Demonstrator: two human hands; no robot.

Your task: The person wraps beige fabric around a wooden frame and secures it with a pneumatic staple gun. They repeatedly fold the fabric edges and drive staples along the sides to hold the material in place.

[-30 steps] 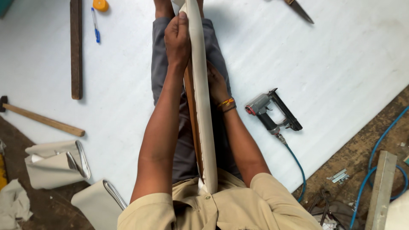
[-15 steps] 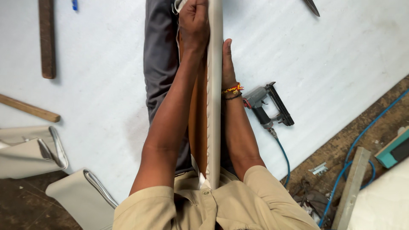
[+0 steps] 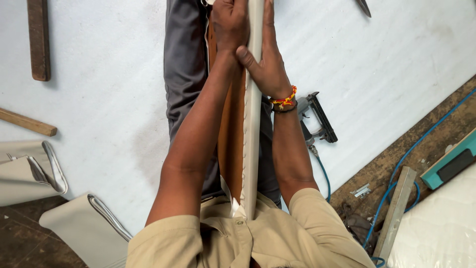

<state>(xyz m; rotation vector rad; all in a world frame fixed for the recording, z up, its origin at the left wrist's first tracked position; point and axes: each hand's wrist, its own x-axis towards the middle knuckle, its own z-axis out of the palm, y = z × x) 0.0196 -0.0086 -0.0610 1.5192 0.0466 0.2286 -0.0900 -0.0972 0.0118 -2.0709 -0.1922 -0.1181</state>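
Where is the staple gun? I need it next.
In the head view, the staple gun lies on the white sheet, just right of the right hand's wrist.

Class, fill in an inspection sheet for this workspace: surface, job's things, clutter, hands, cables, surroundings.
Surface: white sheet on the floor.
Job's things: long cream-covered wooden strip lying along the person's lap, staples along its edge.
Clutter: staple gun, two wooden sticks, cream upholstered pieces.
Hands: left hand and right hand both grip the strip.
Cables: blue hose runs to the staple gun.
Surroundings: dark floor, teal block.
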